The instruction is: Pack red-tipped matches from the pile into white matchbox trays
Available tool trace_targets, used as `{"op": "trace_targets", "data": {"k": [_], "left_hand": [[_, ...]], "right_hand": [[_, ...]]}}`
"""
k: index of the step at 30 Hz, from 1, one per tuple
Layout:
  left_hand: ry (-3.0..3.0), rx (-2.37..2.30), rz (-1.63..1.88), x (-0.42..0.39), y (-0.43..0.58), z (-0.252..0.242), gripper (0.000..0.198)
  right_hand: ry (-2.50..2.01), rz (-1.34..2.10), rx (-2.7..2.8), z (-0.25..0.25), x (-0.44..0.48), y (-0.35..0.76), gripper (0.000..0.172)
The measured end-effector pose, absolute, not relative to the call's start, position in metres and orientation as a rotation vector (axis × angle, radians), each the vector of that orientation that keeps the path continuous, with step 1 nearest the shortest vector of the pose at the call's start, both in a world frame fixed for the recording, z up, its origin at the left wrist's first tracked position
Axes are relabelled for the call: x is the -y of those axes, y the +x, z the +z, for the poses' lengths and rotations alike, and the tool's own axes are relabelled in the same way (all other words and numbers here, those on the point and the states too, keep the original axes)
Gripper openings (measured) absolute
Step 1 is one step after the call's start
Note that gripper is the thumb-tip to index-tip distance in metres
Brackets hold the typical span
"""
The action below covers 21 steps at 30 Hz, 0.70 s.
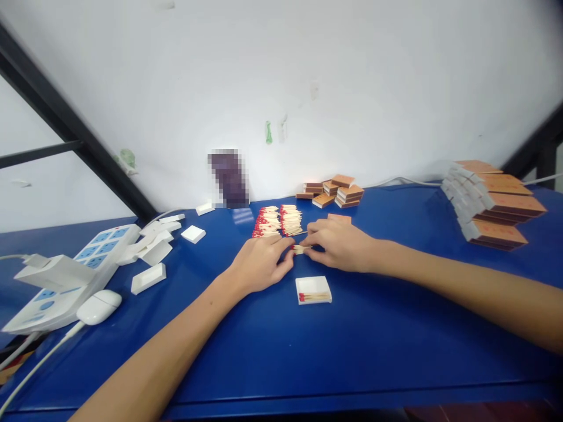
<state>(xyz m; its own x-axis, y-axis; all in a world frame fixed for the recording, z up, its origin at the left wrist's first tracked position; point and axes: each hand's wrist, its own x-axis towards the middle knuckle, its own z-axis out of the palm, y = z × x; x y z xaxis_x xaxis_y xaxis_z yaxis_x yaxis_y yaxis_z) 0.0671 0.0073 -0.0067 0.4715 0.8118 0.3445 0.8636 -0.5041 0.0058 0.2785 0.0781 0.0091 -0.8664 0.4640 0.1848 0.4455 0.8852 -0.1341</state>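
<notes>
Between my two hands is a small bunch of matches [301, 249], red heads to the left. My left hand [266, 262] pinches the head end with thumb and forefinger. At the plain ends, my right hand [336, 243] has its fingertips closed on the same bunch. Just below lies a white matchbox tray [313, 283] with several matches along its near side. Beyond my hands, loose matches lie in two piles, a left pile [267, 221] and a right pile [291, 220]. An orange matchbox sleeve [339, 218] is partly hidden behind my right hand.
Several orange matchboxes [347, 192] are heaped by the wall, and a larger stack of matchboxes [492, 202] stands at the right. White empty trays [149, 277] lie at the left beside a power strip [57, 299] and a white earbud case [99, 306]. A blurred dark object [231, 179] leans on the wall.
</notes>
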Motion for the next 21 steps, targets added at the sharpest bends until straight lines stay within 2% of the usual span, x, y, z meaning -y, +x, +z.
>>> {"op": "trace_targets", "data": {"k": [7,11,15,21], "left_hand": [[-2.570,1.398,-0.147,-0.002,0.076,0.002,0.036],[-2.579,1.352,-0.146,0.003,0.080,0.004,0.034],[-2.589,1.347,-0.193,0.004,0.081,0.003,0.027],[-2.598,1.378,-0.254,0.003,0.079,0.000,0.023]], "right_hand": [[-0.673,0.021,3.004,0.028,-0.069,0.277,0.026],[-0.699,0.104,3.067,0.035,-0.062,0.276,0.028],[-0.702,0.105,3.040,0.036,-0.063,0.280,0.021],[-0.699,0.190,3.053,0.036,-0.067,0.283,0.028]]}}
